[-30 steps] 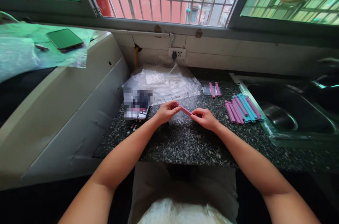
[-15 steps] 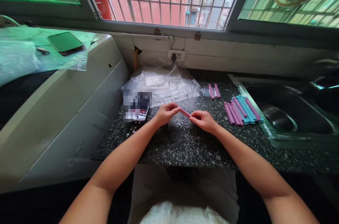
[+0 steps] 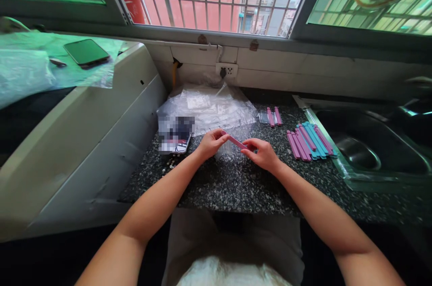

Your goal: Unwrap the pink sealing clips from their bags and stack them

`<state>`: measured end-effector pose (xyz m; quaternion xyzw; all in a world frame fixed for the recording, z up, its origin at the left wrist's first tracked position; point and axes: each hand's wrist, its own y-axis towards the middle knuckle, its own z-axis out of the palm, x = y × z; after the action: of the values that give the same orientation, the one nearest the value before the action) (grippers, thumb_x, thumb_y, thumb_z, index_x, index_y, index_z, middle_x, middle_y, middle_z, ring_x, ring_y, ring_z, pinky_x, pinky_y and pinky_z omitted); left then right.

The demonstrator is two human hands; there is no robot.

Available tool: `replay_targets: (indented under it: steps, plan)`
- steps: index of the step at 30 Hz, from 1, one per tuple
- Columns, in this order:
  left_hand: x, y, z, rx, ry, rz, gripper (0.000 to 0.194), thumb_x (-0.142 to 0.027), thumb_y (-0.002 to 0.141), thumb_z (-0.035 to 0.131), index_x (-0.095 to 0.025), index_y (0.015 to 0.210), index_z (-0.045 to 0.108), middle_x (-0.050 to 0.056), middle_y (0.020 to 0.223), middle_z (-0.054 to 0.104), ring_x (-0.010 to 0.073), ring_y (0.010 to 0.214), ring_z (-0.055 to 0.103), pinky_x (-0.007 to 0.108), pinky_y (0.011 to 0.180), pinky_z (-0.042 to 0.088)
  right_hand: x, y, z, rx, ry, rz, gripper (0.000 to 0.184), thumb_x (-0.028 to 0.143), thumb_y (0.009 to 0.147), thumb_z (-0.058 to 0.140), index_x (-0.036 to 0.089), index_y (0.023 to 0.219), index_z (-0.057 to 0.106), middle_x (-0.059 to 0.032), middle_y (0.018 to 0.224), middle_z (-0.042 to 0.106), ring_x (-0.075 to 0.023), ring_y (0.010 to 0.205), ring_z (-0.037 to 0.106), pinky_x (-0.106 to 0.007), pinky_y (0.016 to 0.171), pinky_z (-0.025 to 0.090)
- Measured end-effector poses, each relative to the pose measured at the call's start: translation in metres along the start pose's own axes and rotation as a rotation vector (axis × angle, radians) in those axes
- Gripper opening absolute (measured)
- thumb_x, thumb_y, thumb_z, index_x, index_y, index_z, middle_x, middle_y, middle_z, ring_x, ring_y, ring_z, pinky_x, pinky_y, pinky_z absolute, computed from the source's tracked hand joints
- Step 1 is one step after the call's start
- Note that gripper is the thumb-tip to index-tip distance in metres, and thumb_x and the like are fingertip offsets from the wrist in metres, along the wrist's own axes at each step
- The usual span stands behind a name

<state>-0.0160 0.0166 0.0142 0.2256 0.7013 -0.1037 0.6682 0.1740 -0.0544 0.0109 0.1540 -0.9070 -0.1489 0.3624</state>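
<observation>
Above the counter, a slim pink bag clip (image 3: 237, 142) slants down to the right between my hands. My left hand (image 3: 212, 143) pinches its upper end between thumb and fingers. At the lower end, my right hand (image 3: 261, 154) has thumb and fingertips around the clip. Beneath them lies a clear plastic piece (image 3: 224, 151), its shape hard to make out. To the right is a pile of pink and blue clips (image 3: 310, 142). Two more pink clips (image 3: 274, 116) lie farther back on a small clear packet.
Clear plastic bags (image 3: 212, 106) spread across the back of the speckled counter (image 3: 232, 191). A phone (image 3: 184, 146), partly blurred out, lies left, with small white bits (image 3: 168, 166) near it. The sink (image 3: 388, 137) is at right, a pale appliance (image 3: 111, 133) at left.
My right hand's fingers have loosened and opened slightly at the clip's lower end. My left hand keeps its pinch. The whole view has shifted slightly.
</observation>
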Motion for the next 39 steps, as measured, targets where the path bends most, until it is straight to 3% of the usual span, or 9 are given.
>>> replay_targets:
  steps: [5,16,21,26,30,33,39]
  plan:
    - [0.001,-0.001,0.003,-0.023,0.034,-0.003,0.038,-0.051,0.064,0.061,-0.015,0.061,0.049,-0.006,0.052,0.038,0.0067,0.052,0.033,0.021,0.050,0.028,0.004,-0.002,-0.003,-0.055,-0.312,-0.180,0.019,0.034,0.082,0.052,0.017,0.079,0.061,-0.0031,0.067,0.062,-0.0134,0.062,0.053,-0.025,0.064,0.038]
    - [-0.003,0.009,0.015,-0.026,0.142,-0.012,0.035,-0.048,0.071,0.056,-0.015,0.060,0.051,-0.005,0.052,0.039,0.0079,0.054,0.034,0.022,0.052,0.028,0.021,-0.003,-0.012,-0.002,-0.519,-0.158,0.022,0.031,0.082,0.046,0.017,0.071,0.060,-0.0038,0.068,0.058,-0.0143,0.067,0.050,-0.025,0.064,0.032]
    - [-0.013,0.030,0.032,-0.048,0.270,0.010,0.034,-0.039,0.076,0.053,-0.016,0.052,0.042,-0.007,0.048,0.030,0.0070,0.049,0.027,0.023,0.050,0.021,0.027,-0.004,-0.029,-0.022,-0.540,-0.023,0.021,0.032,0.081,0.048,0.017,0.073,0.059,-0.0040,0.069,0.061,-0.0141,0.066,0.052,-0.025,0.062,0.031]
    - [-0.019,0.052,0.072,0.039,0.405,0.043,0.036,-0.037,0.080,0.049,-0.016,0.051,0.040,-0.007,0.047,0.029,0.0071,0.048,0.026,0.023,0.049,0.020,0.021,-0.019,-0.054,-0.064,-0.609,0.178,0.023,0.033,0.082,0.047,0.017,0.074,0.061,-0.0038,0.067,0.063,-0.0148,0.065,0.056,-0.024,0.058,0.029]
    - [-0.022,0.062,0.105,0.146,0.659,0.034,0.037,-0.042,0.082,0.046,-0.015,0.059,0.053,-0.003,0.050,0.042,0.0093,0.051,0.037,0.023,0.050,0.023,0.010,-0.037,-0.067,-0.065,-0.700,0.363,0.025,0.035,0.082,0.047,0.018,0.078,0.064,-0.0054,0.070,0.066,-0.0171,0.067,0.061,-0.025,0.056,0.032]
    - [-0.026,0.068,0.125,0.235,0.863,-0.002,0.040,-0.046,0.084,0.042,-0.015,0.072,0.064,0.003,0.064,0.058,0.0140,0.061,0.052,0.024,0.053,0.030,0.004,-0.046,-0.071,-0.025,-0.803,0.495,0.027,0.036,0.083,0.046,0.017,0.084,0.065,-0.0095,0.076,0.068,-0.0208,0.071,0.064,-0.026,0.059,0.036]
    - [-0.025,0.076,0.157,0.321,1.170,0.120,0.045,-0.046,0.085,0.037,-0.014,0.091,0.068,0.014,0.091,0.068,0.0237,0.086,0.064,0.028,0.068,0.043,-0.004,-0.052,-0.074,0.060,-0.913,0.630,0.030,0.035,0.084,0.046,0.013,0.092,0.066,-0.0163,0.081,0.069,-0.0253,0.076,0.066,-0.030,0.063,0.044]
